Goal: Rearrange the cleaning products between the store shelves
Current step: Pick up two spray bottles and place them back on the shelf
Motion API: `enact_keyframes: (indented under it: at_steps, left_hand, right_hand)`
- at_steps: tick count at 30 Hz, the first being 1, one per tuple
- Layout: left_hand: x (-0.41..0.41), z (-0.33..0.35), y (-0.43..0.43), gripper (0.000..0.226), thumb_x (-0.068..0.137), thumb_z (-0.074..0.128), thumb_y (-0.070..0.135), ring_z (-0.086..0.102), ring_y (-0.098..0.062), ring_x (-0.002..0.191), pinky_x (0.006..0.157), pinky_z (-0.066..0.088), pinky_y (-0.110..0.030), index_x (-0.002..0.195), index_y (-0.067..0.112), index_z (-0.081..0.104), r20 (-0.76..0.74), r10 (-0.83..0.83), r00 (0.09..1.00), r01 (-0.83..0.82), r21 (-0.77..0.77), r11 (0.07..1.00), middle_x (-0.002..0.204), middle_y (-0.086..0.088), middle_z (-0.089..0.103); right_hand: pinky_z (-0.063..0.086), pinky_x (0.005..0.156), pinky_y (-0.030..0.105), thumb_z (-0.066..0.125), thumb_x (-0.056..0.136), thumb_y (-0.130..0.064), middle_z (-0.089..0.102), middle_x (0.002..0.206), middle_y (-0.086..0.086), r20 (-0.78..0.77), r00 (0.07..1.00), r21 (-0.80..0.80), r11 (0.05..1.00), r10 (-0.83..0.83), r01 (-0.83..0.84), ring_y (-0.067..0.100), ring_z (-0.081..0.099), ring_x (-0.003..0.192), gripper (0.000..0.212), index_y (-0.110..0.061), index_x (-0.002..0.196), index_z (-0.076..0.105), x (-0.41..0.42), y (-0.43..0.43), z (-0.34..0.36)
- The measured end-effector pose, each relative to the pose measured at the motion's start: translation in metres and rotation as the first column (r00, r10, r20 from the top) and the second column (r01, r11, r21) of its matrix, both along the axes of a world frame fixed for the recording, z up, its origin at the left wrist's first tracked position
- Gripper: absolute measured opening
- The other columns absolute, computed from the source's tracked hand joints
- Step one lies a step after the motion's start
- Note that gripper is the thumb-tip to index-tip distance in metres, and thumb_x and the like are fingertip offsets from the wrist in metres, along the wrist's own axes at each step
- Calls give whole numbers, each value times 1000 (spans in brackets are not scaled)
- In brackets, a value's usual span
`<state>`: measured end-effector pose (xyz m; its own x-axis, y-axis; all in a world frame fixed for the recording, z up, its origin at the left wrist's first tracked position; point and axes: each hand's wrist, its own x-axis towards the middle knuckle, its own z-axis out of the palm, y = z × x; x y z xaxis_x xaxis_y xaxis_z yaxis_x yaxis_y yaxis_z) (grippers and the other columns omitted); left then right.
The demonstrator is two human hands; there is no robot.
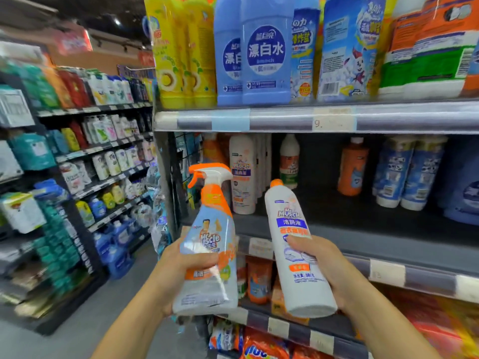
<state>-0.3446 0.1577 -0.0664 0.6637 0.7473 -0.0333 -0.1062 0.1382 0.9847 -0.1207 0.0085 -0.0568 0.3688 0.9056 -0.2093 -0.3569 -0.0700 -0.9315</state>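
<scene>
Before the near end of the store shelving, the middle shelf [337,221] stood half bare, with dark deck showing between the few bottles at its back, while the top shelf [285,120] above carried a packed row of blue bleach bottles [267,60] and yellow ones. Both of the task's items were off the shelves, held in the air in front of that middle shelf, side by side and near each other without touching. The spray bottle [210,229], the bulkier of the two, was gripped by the left hand [178,273] around its lower body, thumb across the label and the other fingers wrapped behind, out of sight. Its long axis ran nearly upright, base toward the floor, and its nozzle pointed left, toward the aisle. The white bottle [293,229] was gripped low on its body by the right hand [329,268], thumb laid over the front label and the remaining fingers curled round the far side. Its long axis was tilted, the top leaning left and the base nearer the person. Both looked like stiff plastic, probably full and so moderately heavy, with glossy labels that could slide in a loose grip. A hold round the lower body seemed sound, whereas the trigger head [207,172] seemed a poor place to lift by, since a squeeze might fire it. The orange cap [276,183] looked closed, so tilting probably risked little.
</scene>
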Motion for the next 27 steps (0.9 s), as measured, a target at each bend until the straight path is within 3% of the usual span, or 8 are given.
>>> enact_keyframes:
  at_steps: [10,14,19,23,27]
  left_hand:
    - [-19,3,67,59,59,86,9,74,-39,84,63,59,-42,114,6,67,-12,-70,997,69,-26,997,103,-24,73]
    - [-4,8,96,65,65,82,17,73,-37,90,71,59,-43,124,7,58,-13,-67,998,67,-6,998,110,-20,73]
    - [17,6,118,47,70,79,15,75,-32,86,64,60,-38,115,16,65,77,-101,992,102,-7,995,103,-14,76]
    - [31,-7,137,49,78,75,5,73,-31,95,77,59,-45,120,19,56,107,-16,994,11,50,999,113,-12,73]
    - [46,-10,152,47,79,75,2,73,-26,96,77,59,-41,117,22,56,132,-4,991,-11,114,993,114,-10,72]
  right_hand:
    - [57,56,39,83,55,-30,74,90,23,93,991,-22,995,-92,94,35,73,68,61,-6,107,63,-43,24,-10]
    - [57,53,38,81,58,-30,74,91,23,117,983,-36,988,-144,149,36,73,67,58,-6,108,62,-52,21,-12]
    - [57,53,38,80,55,-32,75,91,21,148,968,-42,977,-202,210,36,73,68,58,-11,106,61,-60,16,-14]
    - [57,52,38,78,57,-31,74,89,21,175,953,-39,966,-245,256,37,73,68,56,-12,107,61,-60,10,-15]
    - [58,54,39,77,57,-33,75,89,19,209,935,-29,954,-286,299,36,73,69,58,-12,109,61,-58,7,-17]
